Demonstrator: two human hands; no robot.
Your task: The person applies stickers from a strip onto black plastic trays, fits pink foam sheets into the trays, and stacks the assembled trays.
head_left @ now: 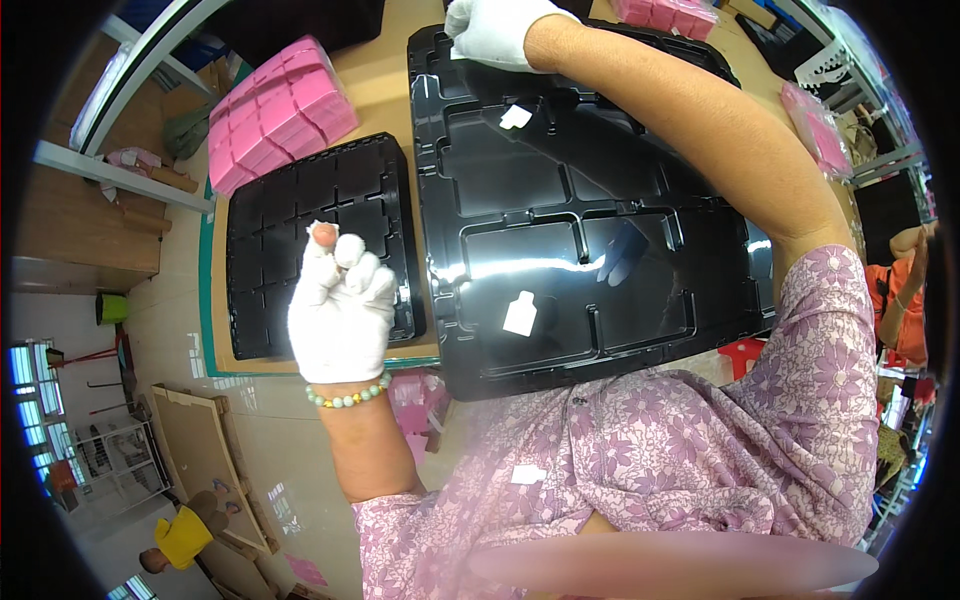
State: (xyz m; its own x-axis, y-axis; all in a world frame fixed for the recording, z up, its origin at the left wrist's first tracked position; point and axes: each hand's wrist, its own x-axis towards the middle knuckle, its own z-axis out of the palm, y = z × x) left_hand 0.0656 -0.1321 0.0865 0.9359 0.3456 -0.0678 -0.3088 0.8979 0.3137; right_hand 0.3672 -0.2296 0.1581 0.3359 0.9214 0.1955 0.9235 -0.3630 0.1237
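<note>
My left hand (342,315), in a white glove, hovers over a smaller black plastic tray (270,215). Its palm side is up and the fingers are curled in. One bare fingertip sticks out of the glove, and nothing shows in the grasp. My right hand (498,35), also gloved, is at the far edge of a large glossy black compartment tray (500,180), fingers bent and partly hidden. What they grip, if anything, is unclear. A white tag-shaped piece (520,313) lies in a near compartment, and another white piece (516,117) lies farther back.
Pink wrapped blocks (285,115) are stacked at the far left of the cardboard-covered table (390,75). More pink packs (815,130) lie at the right. A white scrap (528,474) is on my shirt. A person in yellow (185,540) is at lower left, another in orange (905,310) at right.
</note>
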